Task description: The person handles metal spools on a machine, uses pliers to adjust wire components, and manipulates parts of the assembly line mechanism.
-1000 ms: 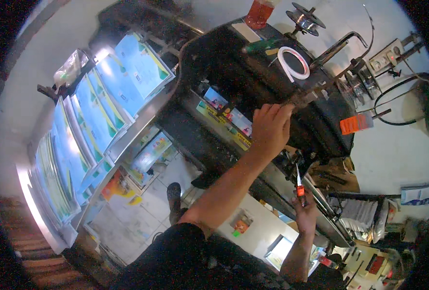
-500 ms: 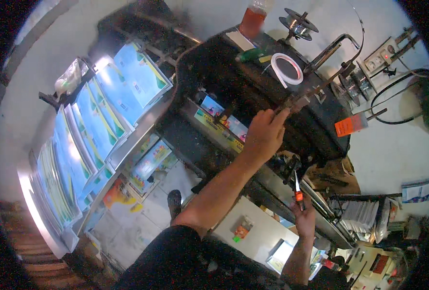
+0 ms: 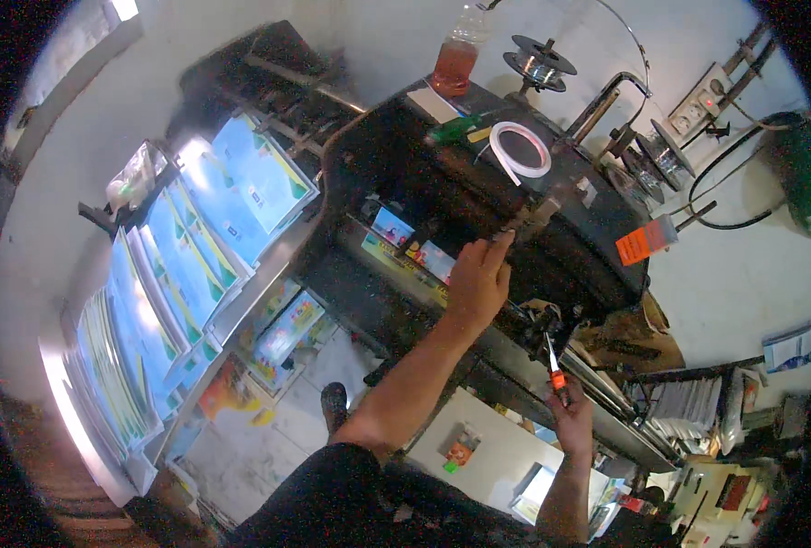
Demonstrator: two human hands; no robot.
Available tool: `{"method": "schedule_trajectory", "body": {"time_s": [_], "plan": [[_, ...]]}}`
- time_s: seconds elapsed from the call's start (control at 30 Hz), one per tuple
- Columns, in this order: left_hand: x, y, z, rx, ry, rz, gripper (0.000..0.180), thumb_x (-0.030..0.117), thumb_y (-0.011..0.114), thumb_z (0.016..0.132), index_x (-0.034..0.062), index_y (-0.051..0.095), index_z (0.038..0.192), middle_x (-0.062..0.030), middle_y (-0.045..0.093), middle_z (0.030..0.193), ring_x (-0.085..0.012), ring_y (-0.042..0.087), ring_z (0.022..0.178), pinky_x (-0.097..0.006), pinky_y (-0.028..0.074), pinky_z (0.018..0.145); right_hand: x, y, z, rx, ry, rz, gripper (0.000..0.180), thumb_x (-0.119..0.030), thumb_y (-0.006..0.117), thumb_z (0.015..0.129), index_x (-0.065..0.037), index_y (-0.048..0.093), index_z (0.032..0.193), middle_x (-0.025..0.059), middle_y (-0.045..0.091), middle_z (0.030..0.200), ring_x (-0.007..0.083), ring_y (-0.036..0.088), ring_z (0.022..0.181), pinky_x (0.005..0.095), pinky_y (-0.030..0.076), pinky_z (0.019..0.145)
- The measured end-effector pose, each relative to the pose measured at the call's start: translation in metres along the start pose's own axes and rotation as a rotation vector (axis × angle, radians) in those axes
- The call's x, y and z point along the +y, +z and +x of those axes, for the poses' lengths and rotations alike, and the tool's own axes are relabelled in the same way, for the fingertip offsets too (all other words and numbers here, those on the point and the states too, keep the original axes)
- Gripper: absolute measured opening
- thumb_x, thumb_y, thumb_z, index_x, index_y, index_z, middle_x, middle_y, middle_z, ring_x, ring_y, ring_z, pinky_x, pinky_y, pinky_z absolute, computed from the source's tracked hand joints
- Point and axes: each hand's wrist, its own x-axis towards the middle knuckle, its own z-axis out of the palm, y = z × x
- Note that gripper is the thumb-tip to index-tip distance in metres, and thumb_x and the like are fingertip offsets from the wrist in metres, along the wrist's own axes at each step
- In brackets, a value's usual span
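Observation:
My left hand (image 3: 478, 281) reaches across to the front of a black machine (image 3: 597, 239). Its fingers are bent together by a dark metal part (image 3: 535, 217), and what they grip is hidden. Lower right, my right hand (image 3: 572, 422) is closed around the handle of a hand tool (image 3: 558, 376) with an orange-and-black grip and a shiny, pointed metal end. The tip points up at a dark mechanism (image 3: 544, 320) under the machine's front edge; contact there cannot be made out. Colourful printed sheets (image 3: 392, 226) lie on the machine's narrow ledge, left of my left hand.
Stacks of light-blue booklets (image 3: 254, 183) line a sloping shelf at left. On the machine top sit a white tape roll (image 3: 520, 151), a bottle of reddish liquid (image 3: 457, 55) and a wire spool (image 3: 540, 64). An orange box (image 3: 645, 240) hangs at its right side. Wall sockets (image 3: 698, 107) have cables nearby.
The whole view has shifted, so most things appear a little further left and lower. My left hand remains at the machine front, and my right hand still holds the orange-handled tool below it.

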Motion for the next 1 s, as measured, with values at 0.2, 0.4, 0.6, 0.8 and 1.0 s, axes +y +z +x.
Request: {"method": "schedule_trajectory", "body": {"time_s": [0.2, 0.4, 0.6, 0.8, 1.0], "plan": [[0.016, -0.006, 0.005, -0.049, -0.148, -0.060, 0.046, 0.004, 0.061, 0.077, 0.0047, 0.051, 0.122, -0.0150, 0.058, 0.086, -0.0356, 0.055, 0.081, -0.046, 0.046, 0.069, 0.000, -0.001, -0.006, -0.007, 0.212, 0.018, 0.032, -0.017, 0.067, 0.083, -0.006, 0.058, 0.112, 0.0073, 0.059, 0.092, 0.0221, 0.057, 0.083, 0.0335, 0.046, 0.076], [0.023, -0.012, 0.020, -0.098, -0.235, -0.177, 0.032, 0.010, 0.056, 0.086, 0.0036, 0.053, 0.117, -0.0184, 0.063, 0.090, -0.0362, 0.061, 0.082, -0.043, 0.047, 0.072, 0.036, -0.004, -0.024, -0.035, 0.027, -0.271, 0.033, -0.018, 0.067, 0.084, -0.005, 0.057, 0.113, 0.0093, 0.060, 0.093, 0.0232, 0.058, 0.085, 0.0361, 0.047, 0.077], [0.037, -0.014, 0.026, -0.130, -0.240, -0.064, 0.026, 0.016, 0.046, 0.097, 0.0063, 0.054, 0.119, -0.0216, 0.064, 0.100, -0.0392, 0.062, 0.094, -0.041, 0.049, 0.078, 0.059, -0.005, -0.044, 0.010, 0.066, 0.017, 0.041, -0.016, 0.068, 0.083, -0.004, 0.055, 0.120, 0.0135, 0.062, 0.107, 0.0268, 0.060, 0.098, 0.0376, 0.046, 0.088], [0.028, 0.006, 0.008, -0.164, -0.447, -0.008, 0.024, 0.016, 0.045, 0.098, 0.0049, 0.048, 0.119, -0.0215, 0.063, 0.091, -0.0355, 0.064, 0.079, -0.039, 0.048, 0.068, 0.106, -0.022, -0.068, -0.158, 0.125, -0.071, 0.059, -0.010, 0.070, 0.080, -0.007, 0.046, 0.134, 0.0143, 0.063, 0.113, 0.0261, 0.061, 0.102, 0.0373, 0.049, 0.086], [0.019, 0.024, -0.002, 0.109, -0.244, -0.063, 0.020, 0.017, 0.043, 0.099, 0.0019, 0.045, 0.112, -0.0150, 0.061, 0.090, -0.0219, 0.059, 0.079, -0.035, 0.046, 0.070, 0.150, -0.021, -0.092, -0.085, 0.211, 0.058, 0.049, -0.007, 0.069, 0.078, -0.006, 0.053, 0.124, 0.0141, 0.063, 0.108, 0.0288, 0.062, 0.100, 0.0383, 0.050, 0.083]]}}
